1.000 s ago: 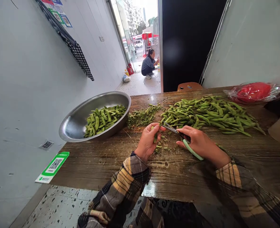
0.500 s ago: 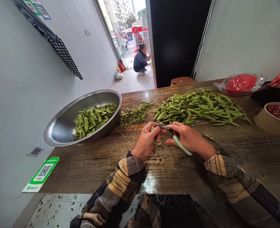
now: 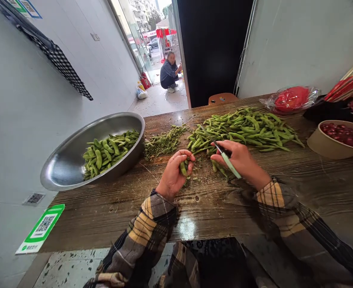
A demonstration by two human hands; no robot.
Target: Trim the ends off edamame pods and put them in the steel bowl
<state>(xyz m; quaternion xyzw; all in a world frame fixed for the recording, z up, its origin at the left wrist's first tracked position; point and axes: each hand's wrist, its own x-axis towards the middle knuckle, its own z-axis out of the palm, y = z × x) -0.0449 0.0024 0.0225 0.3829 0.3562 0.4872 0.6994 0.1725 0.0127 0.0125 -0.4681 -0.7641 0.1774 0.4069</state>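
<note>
My left hand [image 3: 172,174] is closed around green edamame pods [image 3: 184,168], palm side partly up, above the wooden table. My right hand [image 3: 240,161] grips scissors [image 3: 231,165] with pale green handles. Their dark blades point up and left, over the near edge of a heap of edamame pods [image 3: 251,130]. A few pods [image 3: 220,168] lie under the right hand's fingers. To the left, a wide steel bowl [image 3: 58,168] rests tilted and holds more pods [image 3: 112,150]. Small green trimmings [image 3: 166,142] are piled between the bowl and the heap.
At the right stand a paper tub [image 3: 326,144] of dark red pieces and a red item in clear plastic [image 3: 292,99]. A green QR card [image 3: 41,228] lies at the table's left corner. Beyond, a person [image 3: 169,74] squats by the doorway.
My hands have moved apart: the scissor blades have left the pods in my left hand and shifted right, over the heap. The view has swung slightly right.
</note>
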